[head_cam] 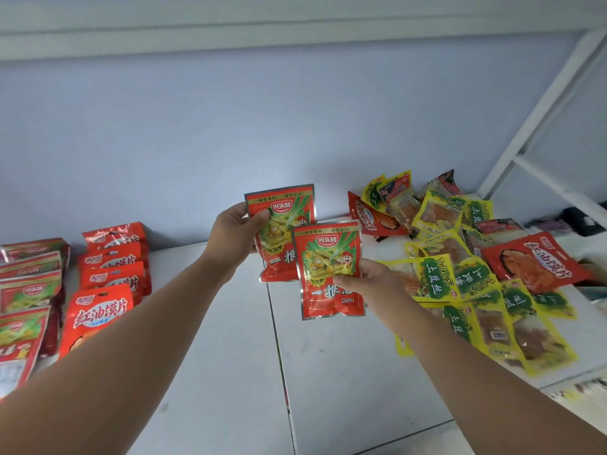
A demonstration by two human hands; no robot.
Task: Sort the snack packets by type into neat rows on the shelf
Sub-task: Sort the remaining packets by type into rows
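My left hand (235,238) grips a red snack packet with green onion art (282,205) by its left edge, held upright above the shelf. My right hand (368,279) pinches a second packet of the same kind (323,257) at its right edge, overlapping the first one's lower right corner. At the left stand two rows: red-and-green packets (28,290) at the far left and orange-red packets (111,277) beside them. A loose heap of yellow packets (466,284) mixed with red ones (535,261) lies at the right.
The white shelf surface (328,372) runs between the rows and the heap, with a seam down its middle. A pale blue back wall (262,126) rises behind. A white slanted frame (542,116) stands at the far right, dark items behind it.
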